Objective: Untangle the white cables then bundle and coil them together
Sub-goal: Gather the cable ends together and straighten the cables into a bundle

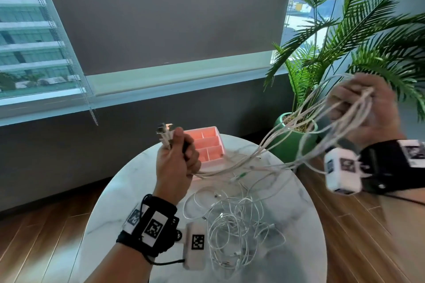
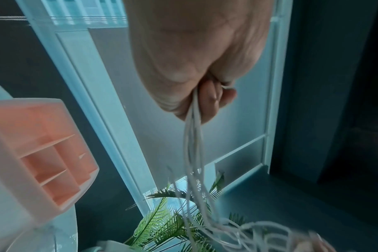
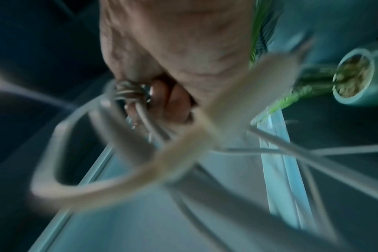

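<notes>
- White cables (image 1: 241,220): several strands run taut-ish between two raised hands; a loose tangle lies on the counter (image 1: 119,190) at 6 o'clock of the pink organiser tray (image 1: 208,145).
- Left hand (image 1: 177,163): fingers curled round the gathered connector ends, plugs sticking out above the fist, over the counter's far half.
- Right hand (image 1: 365,112): blurred, lifted off toward 2 o'clock past the counter edge; fingers closed on a bunch of looped strands.
- Handling, as judged: light, thin, limp cord; smooth jacket likely to slide through a loose hold; loops snag on each other and on plug heads. Best hold looks to be at the plug ends, combing along the run.
- Room: potted palm (image 1: 296,140) sits close at 2 o'clock, fronds near the right hand, a snag risk. Counter edge is round; the tangle lies near its 5 o'clock rim and could slip off.
</notes>
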`<state>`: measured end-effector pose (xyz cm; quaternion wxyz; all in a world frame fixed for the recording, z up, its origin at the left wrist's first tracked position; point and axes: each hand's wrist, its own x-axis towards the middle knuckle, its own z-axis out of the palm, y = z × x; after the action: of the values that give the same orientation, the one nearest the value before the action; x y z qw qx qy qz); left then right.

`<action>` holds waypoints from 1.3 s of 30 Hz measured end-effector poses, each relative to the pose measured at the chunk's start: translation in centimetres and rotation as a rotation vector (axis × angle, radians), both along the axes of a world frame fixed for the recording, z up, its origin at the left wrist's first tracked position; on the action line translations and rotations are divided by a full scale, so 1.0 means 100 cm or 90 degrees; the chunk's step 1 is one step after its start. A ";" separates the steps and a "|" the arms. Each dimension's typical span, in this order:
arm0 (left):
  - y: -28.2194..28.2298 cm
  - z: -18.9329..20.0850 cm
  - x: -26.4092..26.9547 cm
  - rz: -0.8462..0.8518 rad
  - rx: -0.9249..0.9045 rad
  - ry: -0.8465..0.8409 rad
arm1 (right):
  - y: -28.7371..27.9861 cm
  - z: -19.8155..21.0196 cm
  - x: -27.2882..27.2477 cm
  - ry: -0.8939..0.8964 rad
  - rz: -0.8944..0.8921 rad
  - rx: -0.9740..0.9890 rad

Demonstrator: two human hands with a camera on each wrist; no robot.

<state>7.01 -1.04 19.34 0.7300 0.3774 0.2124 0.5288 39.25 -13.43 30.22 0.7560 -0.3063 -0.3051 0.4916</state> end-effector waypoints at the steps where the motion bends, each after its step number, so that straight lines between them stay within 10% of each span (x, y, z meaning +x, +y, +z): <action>1: 0.003 0.000 -0.003 0.018 -0.021 -0.029 | -0.012 0.003 0.019 -0.014 0.046 -0.017; 5: 0.012 -0.006 -0.009 0.056 -0.048 -0.059 | -0.047 -0.027 0.090 -0.399 -0.174 -0.372; 10: 0.008 -0.032 -0.002 0.020 -0.067 -0.006 | -0.078 -0.110 0.127 -0.868 -0.159 -0.710; 16: -0.018 -0.071 0.018 -0.064 -0.088 0.089 | -0.100 -0.233 0.112 -0.918 -0.193 -0.916; 22: -0.023 -0.084 0.018 -0.054 -0.147 0.114 | -0.077 -0.266 0.064 -0.941 -0.095 -1.108; 26: -0.025 -0.081 0.022 -0.058 -0.170 0.105 | -0.013 -0.240 -0.001 -0.947 -0.158 -0.680; 30: -0.026 -0.077 0.026 -0.026 -0.164 0.097 | 0.028 -0.194 -0.129 -0.767 0.104 -0.242; 34: -0.017 -0.076 0.012 0.064 -0.175 0.088 | 0.041 -0.203 -0.198 -0.675 0.208 -0.215; 39: 0.008 -0.076 -0.027 0.179 -0.198 0.035 | 0.040 -0.234 -0.184 -0.974 0.219 -0.195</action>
<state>4.33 -0.24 11.79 0.6921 0.2414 0.3619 0.5760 20.90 -9.45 6.78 0.1999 -0.6078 -0.7113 0.2909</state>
